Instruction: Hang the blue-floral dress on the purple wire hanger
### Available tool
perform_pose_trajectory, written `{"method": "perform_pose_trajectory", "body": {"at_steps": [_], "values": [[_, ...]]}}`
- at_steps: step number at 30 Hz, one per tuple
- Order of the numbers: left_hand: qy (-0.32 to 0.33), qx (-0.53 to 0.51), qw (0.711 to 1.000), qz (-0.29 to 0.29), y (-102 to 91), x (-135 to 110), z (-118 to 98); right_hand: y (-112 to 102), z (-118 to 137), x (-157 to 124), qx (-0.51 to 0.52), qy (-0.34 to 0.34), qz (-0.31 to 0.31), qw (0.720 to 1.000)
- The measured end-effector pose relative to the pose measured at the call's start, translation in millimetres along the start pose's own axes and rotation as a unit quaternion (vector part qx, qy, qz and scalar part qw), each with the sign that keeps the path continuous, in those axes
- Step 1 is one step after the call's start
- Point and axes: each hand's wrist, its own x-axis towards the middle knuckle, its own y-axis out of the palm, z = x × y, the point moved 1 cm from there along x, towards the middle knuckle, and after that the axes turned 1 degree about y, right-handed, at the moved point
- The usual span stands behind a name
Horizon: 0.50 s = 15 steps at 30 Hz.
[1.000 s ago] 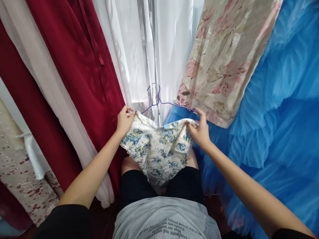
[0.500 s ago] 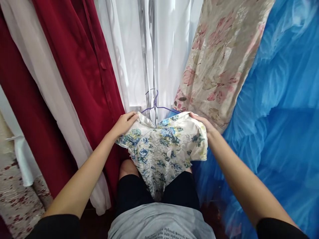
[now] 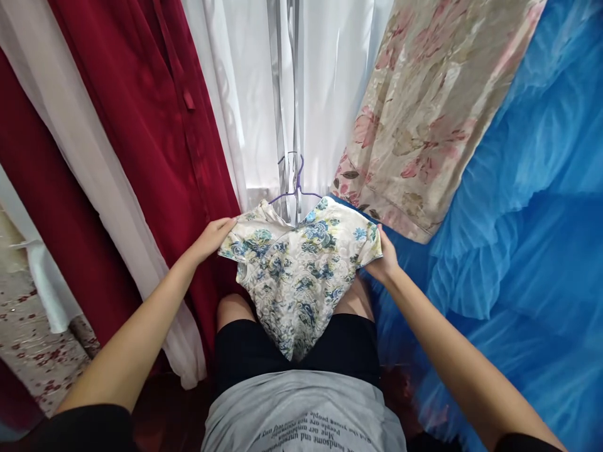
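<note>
In the head view, a small floral top (image 3: 296,270) with blue and yellow flowers hangs in the middle of the frame, in front of the person's black shorts (image 3: 245,351) and grey T-shirt (image 3: 301,414). At 12 o'clock from the top, a purple hanger (image 3: 298,183) hooks onto a metal rail (image 3: 287,94); its wire runs into the neckline. The left hand (image 3: 214,233) is at 9 o'clock of the top, fingers pressed together and laid on the sleeve edge; I cannot tell whether the thumb pinches underneath. The right hand (image 3: 384,260) is at 3 o'clock, pinching the other sleeve hem, with its fingertips hidden behind the cloth. A red garment (image 3: 141,125) hangs at 10 o'clock, sheer white fabric (image 3: 330,75) at 12 o'clock, a beige rose-print dress (image 3: 424,107) at 1 o'clock and blue tulle (image 3: 527,220) at 3 o'clock. As I judge it, the hanging is nearly done: both shoulders look seated on the hanger and the hook is on the rail. Only the 2 sleeves, each under a hand, seem not yet settled.
</note>
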Motion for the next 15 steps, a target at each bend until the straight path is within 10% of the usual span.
{"method": "perform_pose_trajectory", "body": {"at_steps": [4, 10, 15], "values": [[-0.011, -0.114, 0.987, -0.114, 11.0, -23, 8, -6, 11, -6, 0.2, 0.026, -0.058, 0.978], [0.049, -0.191, 0.956, -0.218, 24.0, -14, -38, -19, 41, 14, 0.289, -0.004, -0.129, 0.948], [0.2, 0.065, 0.947, -0.243, 17.1, -21, -85, -22, 42, -2, 0.362, -0.017, -0.245, 0.899]]}}
